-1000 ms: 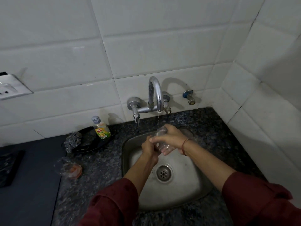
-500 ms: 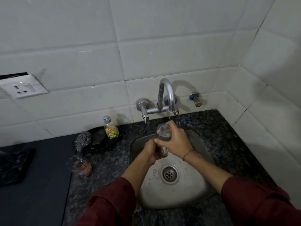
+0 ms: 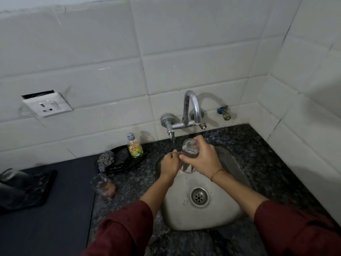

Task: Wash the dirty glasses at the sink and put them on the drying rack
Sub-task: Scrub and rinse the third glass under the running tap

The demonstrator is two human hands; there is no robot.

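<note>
My right hand (image 3: 203,159) grips a clear glass (image 3: 190,150) over the steel sink (image 3: 228,217), just below the tap (image 3: 191,111). The glass is tilted, its base toward the wall. My left hand (image 3: 170,164) is beside it, fingers curled against the glass's lower side. A second glass (image 3: 103,184) with orange residue lies on its side on the granite counter, left of the sink. At the far left a dark rack or tray (image 3: 27,191) holds what looks like another glass (image 3: 9,175), blurred.
A dish-soap bottle (image 3: 134,145) and a steel scrubber (image 3: 105,159) sit on a black dish (image 3: 120,165) behind the lying glass. A wall socket (image 3: 48,105) is up left. White tiled walls close the back and right side.
The glass has been lifted slightly and turned more upright under the tap, both hands staying on it. The camera view has shifted left and up.
</note>
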